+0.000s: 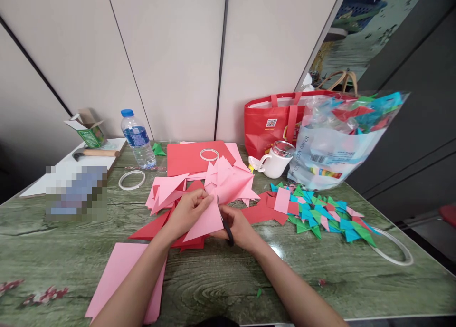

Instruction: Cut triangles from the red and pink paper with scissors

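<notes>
Pink sheets at seven o'clock; our left hand pinches the pink triangle, our right hand grips scissors — a slip may cut crooked.

pink paper, black scissors, green table

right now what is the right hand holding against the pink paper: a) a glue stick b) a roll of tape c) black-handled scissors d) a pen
c: the right hand grips black-handled scissors with the blade up against the pink paper, which the left hand pinches at its top edge.
</notes>
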The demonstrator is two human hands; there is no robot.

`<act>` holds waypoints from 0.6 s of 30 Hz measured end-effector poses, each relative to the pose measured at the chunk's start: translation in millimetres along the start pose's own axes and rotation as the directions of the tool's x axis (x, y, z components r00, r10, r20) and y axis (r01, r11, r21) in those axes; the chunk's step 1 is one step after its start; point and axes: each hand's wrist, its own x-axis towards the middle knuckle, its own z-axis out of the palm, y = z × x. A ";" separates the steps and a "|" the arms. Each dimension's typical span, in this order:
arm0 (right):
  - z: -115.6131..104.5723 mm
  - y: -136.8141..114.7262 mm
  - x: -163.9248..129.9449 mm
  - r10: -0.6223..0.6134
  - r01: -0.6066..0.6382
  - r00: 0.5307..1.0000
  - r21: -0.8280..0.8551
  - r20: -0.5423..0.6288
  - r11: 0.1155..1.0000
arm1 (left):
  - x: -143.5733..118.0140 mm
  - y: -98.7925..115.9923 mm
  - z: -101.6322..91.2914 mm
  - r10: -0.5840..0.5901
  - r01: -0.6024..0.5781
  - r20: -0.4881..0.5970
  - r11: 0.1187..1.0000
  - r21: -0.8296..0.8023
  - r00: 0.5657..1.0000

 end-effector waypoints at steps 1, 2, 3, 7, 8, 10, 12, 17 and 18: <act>0.1 0.0 0.0 -0.002 0.002 1.000 0.005 0.003 1.000 | -0.5 0.8 -0.7 -0.006 0.007 0.015 1.000 -0.023 1.000; 0.2 -0.2 0.0 -0.003 0.003 1.000 0.011 0.009 1.000 | -1.0 1.6 -1.4 -0.016 0.018 0.030 0.999 -0.049 0.999; 0.2 -0.5 -0.1 -0.003 0.003 1.000 0.019 0.019 1.000 | -1.5 2.2 -2.0 -0.026 0.029 0.041 0.997 -0.075 0.999; -0.1 -1.1 -0.7 0.001 -0.002 0.999 0.036 0.042 0.999 | -1.5 1.3 -2.5 -0.027 0.032 0.061 0.995 -0.091 0.998; -0.1 -1.0 -0.8 -0.001 0.000 0.999 0.031 0.038 1.000 | -1.1 0.4 -2.1 -0.010 0.013 0.050 0.998 -0.063 0.999; -0.1 -0.8 -0.7 -0.006 0.005 1.000 0.014 0.024 1.000 | -0.1 -1.6 -1.0 0.024 -0.024 0.019 1.000 0.003 1.000; -0.1 -0.5 -0.4 -0.008 0.008 1.000 -0.002 0.014 1.000 | 0.6 -2.8 0.1 0.039 -0.039 0.002 0.998 0.043 0.999; -0.2 1.5 0.1 -0.021 0.021 1.000 -0.027 0.002 0.999 | -0.3 -0.8 -0.1 0.009 -0.009 0.020 1.000 -0.006 1.000; -0.2 1.9 0.1 -0.026 0.026 1.000 -0.029 -0.001 0.999 | -0.6 -0.2 -0.4 0.005 -0.005 0.022 1.000 -0.012 1.000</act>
